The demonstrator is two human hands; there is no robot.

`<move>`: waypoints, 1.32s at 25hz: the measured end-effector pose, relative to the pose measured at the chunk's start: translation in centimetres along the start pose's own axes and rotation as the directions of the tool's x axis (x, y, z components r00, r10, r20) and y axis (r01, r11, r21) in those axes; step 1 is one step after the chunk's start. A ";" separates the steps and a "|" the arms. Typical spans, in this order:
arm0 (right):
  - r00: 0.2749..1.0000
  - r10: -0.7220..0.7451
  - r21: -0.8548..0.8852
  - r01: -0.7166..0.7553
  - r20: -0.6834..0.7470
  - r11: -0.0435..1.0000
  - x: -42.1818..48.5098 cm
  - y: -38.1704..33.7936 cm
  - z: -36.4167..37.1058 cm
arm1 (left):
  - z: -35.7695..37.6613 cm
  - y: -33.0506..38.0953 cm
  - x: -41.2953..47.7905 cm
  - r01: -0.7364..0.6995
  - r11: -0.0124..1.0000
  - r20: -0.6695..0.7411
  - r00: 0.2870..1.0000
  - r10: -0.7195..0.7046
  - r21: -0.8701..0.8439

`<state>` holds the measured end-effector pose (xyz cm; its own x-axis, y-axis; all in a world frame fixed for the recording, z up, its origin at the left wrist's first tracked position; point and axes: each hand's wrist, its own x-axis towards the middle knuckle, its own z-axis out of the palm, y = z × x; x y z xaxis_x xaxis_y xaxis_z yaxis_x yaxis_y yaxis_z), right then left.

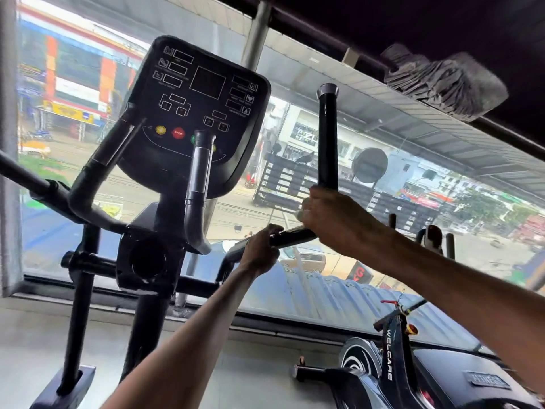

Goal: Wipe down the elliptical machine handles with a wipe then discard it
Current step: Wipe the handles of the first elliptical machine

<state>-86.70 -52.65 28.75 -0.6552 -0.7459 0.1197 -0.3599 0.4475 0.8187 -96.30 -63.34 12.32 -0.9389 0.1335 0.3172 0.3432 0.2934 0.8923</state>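
The elliptical's right moving handle (pixel 327 134) is a black upright bar with a silver cap, bending low into a slanted bar. My right hand (pixel 333 219) grips that bend, and a sliver of pale wipe (pixel 300 215) shows at its fingers. My left hand (pixel 261 249) holds the slanted bar just below and left of it. The console (pixel 200 93) with its red stop button sits at centre left. The inner fixed handles (pixel 197 184) curve up in front of the console. The left moving handle (pixel 26 178) runs off the left edge.
A large window (pixel 383 202) fills the wall behind the machine, with a street beyond. Another exercise machine marked WELCARE (pixel 392 358) stands low at the right. A grey bundle (pixel 442 81) rests on the dark beam overhead. The elliptical's uprights (pixel 78 305) stand at lower left.
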 end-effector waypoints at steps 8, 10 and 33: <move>0.302 0.940 0.916 -0.400 0.158 -0.025 -4.1 -2.5 8.6 | -0.6 6.0 -1.4 0.006 0.983 -0.095 0.995 -0.024 -0.185; 0.355 0.860 0.927 -0.221 0.365 -0.302 -3.1 -3.9 10.4 | -0.4 7.1 -1.8 -0.008 0.987 -0.112 0.994 -0.011 -0.164; 0.829 0.558 0.974 0.096 0.035 -0.204 -1.1 -1.8 18.2 | 4.9 13.7 -2.9 0.042 0.903 -0.622 0.739 0.259 0.427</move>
<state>-97.40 -43.65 16.89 -0.7674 -0.3513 0.5364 -0.6366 0.3174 -0.7028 -88.72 -55.05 22.00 -0.6214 -0.4140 0.6652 0.2813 0.6745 0.6825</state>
